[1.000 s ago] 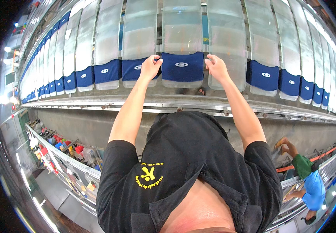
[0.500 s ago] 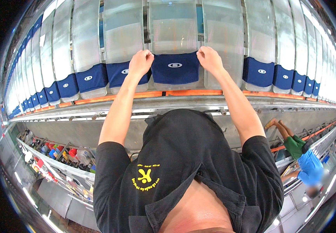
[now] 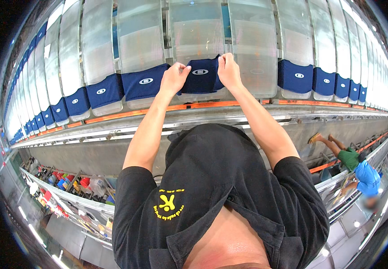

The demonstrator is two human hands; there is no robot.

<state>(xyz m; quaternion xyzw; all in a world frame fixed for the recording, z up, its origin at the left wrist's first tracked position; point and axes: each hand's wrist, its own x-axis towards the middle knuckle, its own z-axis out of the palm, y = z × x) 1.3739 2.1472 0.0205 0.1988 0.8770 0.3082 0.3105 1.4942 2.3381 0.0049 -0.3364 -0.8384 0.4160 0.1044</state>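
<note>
- Navy fabric piece is lying between the two hands, near the lower end of a long translucent board, its right side folding over.
- The right hand is pinching the upper right corner with thumb and fingertips.
- The left hand is gripping the left edge, thumb and forefinger closing there; its other fingers are curling under, their tips hidden.
- Both hands are holding opposite sides, probably so that the cloth is staying level and its middle is hanging uncovered.
- Similar navy pieces, such as the neighbouring piece just to the left, are lying near the lower ends of their boards, apparently for even alignment along the row.
- An orange strip and a metal rail are running below the boards, seemingly as edging.
- Each nearby piece is bearing a pale oval emblem with small lettering inside.
- The wearer's black shirt is showing a yellow figure emblem ringed by yellow lettering.
</note>
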